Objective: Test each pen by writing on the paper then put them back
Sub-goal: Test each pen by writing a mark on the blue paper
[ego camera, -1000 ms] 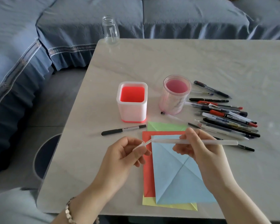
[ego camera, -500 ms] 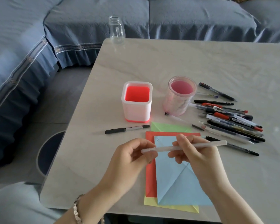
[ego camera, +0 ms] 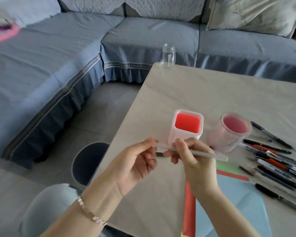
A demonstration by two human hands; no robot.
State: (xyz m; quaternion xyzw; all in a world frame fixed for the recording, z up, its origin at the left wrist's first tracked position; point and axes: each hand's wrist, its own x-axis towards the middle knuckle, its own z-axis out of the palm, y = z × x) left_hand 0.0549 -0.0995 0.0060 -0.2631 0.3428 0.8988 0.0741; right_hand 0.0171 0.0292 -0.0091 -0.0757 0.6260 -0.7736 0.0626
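Both hands clamp one frosted pen (ego camera: 205, 153), held level above the tabletop (ego camera: 212, 93) before the square holder (ego camera: 188, 127). Left hand (ego camera: 135, 161) pinches its end; right hand (ego camera: 191, 159) curls round the barrel. Risk: a loose pinch could let it slip and roll, possibly missing the paper (ego camera: 237, 202).

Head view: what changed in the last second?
Both hands carried the white pen left, off the paper, to in front of the square holder. Left hand closed onto its end; right hand still grips the barrel. Round holder and loose pens stayed put.
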